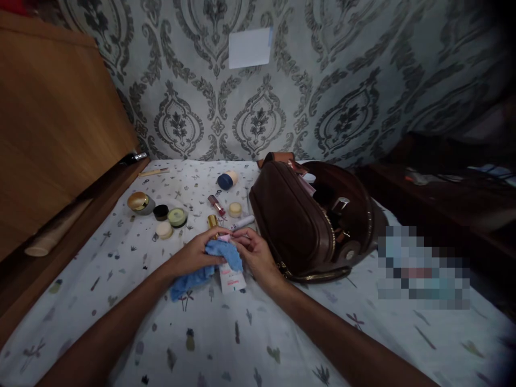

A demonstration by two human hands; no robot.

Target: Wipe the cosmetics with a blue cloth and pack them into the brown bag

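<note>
My left hand [197, 255] is closed over a blue cloth [203, 266], pressing it against a small pink-and-white tube [231, 277] whose lower end lies on the printed sheet [242, 344]. My right hand [256, 255] pinches the tube's upper end with its fingertips, just beside the cloth. In this dim light I think the cap is pink, but I cannot be sure.

Just beyond my knuckles stand a gold-capped stick [212, 221] and a white tube [242, 222] lying on its side. Further back are a pale yellow pot [235, 209], a lip gloss [216, 205] and a blue-capped jar [227, 179]. To the left sit a cream jar [164, 230], a green-lidded jar [177, 216], a black pot [160, 211] and a gold compact [139, 202].

Just to the right of my right hand is a brown leather bag [294, 220], unzipped, with items showing inside. A wooden board [52, 118] leans along the left, and patterned wallpaper [346, 80] fills the back.
</note>
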